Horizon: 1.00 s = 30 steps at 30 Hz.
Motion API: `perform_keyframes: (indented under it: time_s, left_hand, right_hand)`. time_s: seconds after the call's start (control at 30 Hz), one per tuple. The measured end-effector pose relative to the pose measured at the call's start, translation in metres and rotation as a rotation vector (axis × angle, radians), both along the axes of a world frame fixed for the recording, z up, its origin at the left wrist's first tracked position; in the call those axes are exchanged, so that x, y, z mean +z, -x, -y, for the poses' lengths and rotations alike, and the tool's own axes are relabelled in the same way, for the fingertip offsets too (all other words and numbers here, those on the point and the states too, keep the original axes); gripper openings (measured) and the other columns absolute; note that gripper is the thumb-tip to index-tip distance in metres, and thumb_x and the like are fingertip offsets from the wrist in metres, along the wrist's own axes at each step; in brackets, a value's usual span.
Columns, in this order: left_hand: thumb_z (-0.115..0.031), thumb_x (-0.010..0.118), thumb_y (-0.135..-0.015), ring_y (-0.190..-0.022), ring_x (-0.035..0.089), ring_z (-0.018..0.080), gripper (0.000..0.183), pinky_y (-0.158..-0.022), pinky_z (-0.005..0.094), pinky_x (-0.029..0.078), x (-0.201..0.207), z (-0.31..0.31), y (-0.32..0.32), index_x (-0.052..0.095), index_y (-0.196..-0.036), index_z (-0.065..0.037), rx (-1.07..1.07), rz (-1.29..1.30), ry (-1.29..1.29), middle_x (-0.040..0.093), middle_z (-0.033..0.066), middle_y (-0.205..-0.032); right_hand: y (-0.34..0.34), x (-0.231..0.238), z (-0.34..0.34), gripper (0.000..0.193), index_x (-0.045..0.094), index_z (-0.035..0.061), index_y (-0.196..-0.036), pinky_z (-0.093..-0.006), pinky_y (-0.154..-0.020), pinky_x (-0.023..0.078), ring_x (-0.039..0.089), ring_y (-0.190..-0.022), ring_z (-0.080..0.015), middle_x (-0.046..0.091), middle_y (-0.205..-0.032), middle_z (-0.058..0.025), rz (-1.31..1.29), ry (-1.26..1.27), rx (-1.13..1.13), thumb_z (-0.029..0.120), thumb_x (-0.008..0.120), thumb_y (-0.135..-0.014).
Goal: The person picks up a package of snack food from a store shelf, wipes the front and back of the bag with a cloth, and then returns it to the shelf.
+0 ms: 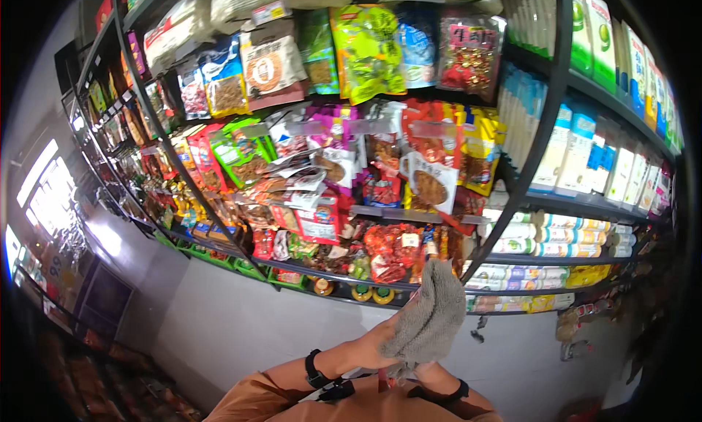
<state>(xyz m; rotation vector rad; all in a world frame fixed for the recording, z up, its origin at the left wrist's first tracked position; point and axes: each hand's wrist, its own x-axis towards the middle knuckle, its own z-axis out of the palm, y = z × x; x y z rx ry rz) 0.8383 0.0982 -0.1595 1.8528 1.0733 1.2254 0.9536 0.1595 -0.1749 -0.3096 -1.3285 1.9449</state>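
Note:
A folded grey cloth (431, 312) with a rough, fuzzy weave stands up in front of the shelves, its upper end near the lowest shelf edge. My left hand (380, 345) grips it from the left side; most of the fingers are behind the fabric. Lower down, my right hand (433, 377) shows only as a strip at the wrist under the cloth, so its fingers are hidden. Both wrists wear black bands. Just beyond the cloth are red snack bags (391, 246) on a lower shelf.
A dark metal shelf rack (541, 140) spans the view, packed with bagged snacks. Rolls of tissue (570, 235) and upright packs fill its right side. Jars with yellow lids (362, 293) stand at the bottom. Below lies a pale grey floor (212, 305); a bright window (51, 188) is at left.

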Motion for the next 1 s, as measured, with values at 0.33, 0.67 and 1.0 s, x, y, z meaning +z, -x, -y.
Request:
perform_keyframes:
  time_s: [0.33,0.67,1.0]
  left_hand:
    - [-0.013,0.065,-0.078,-0.127,0.042,0.0264,0.065,-0.106,0.0376,0.031,-0.004,-0.089,-0.085,0.038,-0.136,-0.003,-0.11,0.638,0.283,0.042,0.0147,-0.137]
    - [-0.014,0.067,-0.082,-0.126,0.041,0.0224,0.065,-0.105,0.0372,0.033,-0.002,-0.1,-0.085,0.035,-0.137,-0.003,-0.282,1.229,0.507,0.042,0.0107,-0.138]
    - [-0.046,0.058,-0.084,-0.138,0.019,0.0278,0.087,-0.109,0.0406,0.018,0.037,-0.024,-0.054,0.016,-0.145,0.0,-0.363,0.505,-0.2,0.016,0.0164,-0.151]
  right_hand:
    - [-0.111,-0.018,-0.032,0.089,0.024,0.0048,-0.142,-0.0427,-0.106,0.029,0.039,-0.127,-0.0305,0.037,-0.14,-0.0156,0.086,0.127,-0.102,0.043,0.07,-0.077]
    - [-0.165,0.001,-0.042,0.087,0.025,0.0053,-0.141,-0.0421,-0.104,0.033,0.043,-0.123,-0.0283,0.042,-0.135,-0.0133,-0.048,0.183,-0.247,0.049,0.067,-0.077]
    - [-0.077,-0.016,-0.01,0.086,0.027,0.0058,-0.139,-0.0413,-0.101,0.037,0.047,-0.118,-0.0257,0.046,-0.13,-0.0108,-0.309,0.208,-0.324,0.054,0.063,-0.078]
